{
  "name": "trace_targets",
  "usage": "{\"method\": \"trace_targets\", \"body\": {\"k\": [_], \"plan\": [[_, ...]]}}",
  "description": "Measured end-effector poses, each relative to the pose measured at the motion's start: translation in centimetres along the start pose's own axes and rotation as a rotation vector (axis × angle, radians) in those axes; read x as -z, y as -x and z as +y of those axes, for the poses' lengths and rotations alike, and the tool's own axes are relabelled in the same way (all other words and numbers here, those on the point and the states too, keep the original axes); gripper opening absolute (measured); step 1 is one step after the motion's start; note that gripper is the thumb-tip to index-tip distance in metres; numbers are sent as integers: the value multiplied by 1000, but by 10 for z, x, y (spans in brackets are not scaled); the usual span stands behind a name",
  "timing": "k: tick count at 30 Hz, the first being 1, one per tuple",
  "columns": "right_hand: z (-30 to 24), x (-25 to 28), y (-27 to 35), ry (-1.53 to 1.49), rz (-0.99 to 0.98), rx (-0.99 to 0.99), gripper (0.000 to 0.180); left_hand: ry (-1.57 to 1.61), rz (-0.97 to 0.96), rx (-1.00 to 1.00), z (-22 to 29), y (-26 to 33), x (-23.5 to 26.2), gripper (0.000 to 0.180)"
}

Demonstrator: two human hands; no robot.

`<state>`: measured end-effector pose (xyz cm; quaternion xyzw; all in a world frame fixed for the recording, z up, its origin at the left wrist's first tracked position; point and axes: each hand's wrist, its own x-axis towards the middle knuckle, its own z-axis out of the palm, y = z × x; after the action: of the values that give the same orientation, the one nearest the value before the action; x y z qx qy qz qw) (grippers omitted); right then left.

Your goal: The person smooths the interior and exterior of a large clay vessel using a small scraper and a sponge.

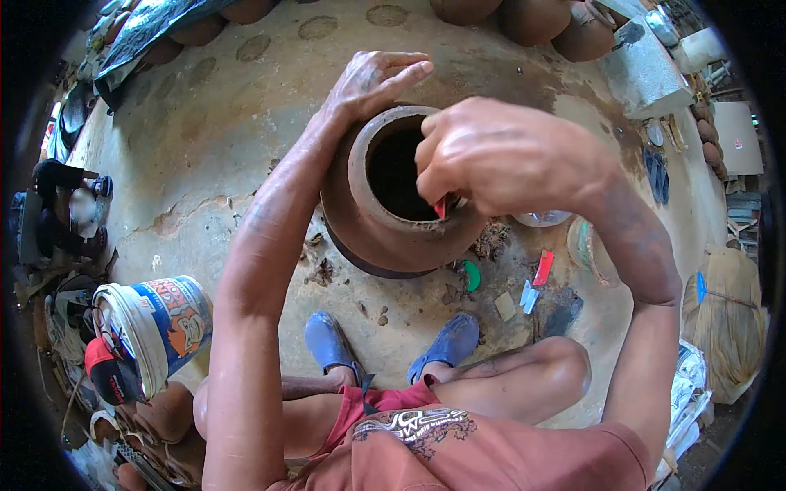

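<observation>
A round brown clay pot (356, 209) with a wide mouth and thick rim stands on the floor before me. My left hand (372, 84) is at the far left of the rim, its fingers stretched out and holding nothing. Over the right side of the mouth, my right hand (508, 155) is closed, with the fingers curled down at the near right rim. A small red piece (441, 209) sticks out beneath those fingers; the rest of it is hidden, and I cannot make out its kind. The pot's inside is dark.
Right of the pot lie a green curved piece (472, 276), a red piece (543, 268), a light blue piece (529, 297) and clay scraps (491, 241). A white bucket (155, 327) stands at left. Clay pots (536, 18) line the back beside a pale block (647, 74).
</observation>
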<state>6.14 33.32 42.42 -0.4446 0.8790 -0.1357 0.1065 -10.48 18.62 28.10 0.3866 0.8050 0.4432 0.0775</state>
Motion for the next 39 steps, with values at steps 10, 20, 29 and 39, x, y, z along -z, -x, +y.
{"method": "trace_targets", "body": {"k": [10,20,29,39], "plan": [[37,19,90,-91,641,-469,18,310,156,112,-12,15,0,58],[126,-97,116,-26,802,-952,30,789,251,20,14,125,6,64],[28,-126,26,-557,1594,-578,24,629,155,-34,25,138,2,99],[25,-149,2,-224,1765,-605,19,433,220,-24,23,138,-3,104]]}}
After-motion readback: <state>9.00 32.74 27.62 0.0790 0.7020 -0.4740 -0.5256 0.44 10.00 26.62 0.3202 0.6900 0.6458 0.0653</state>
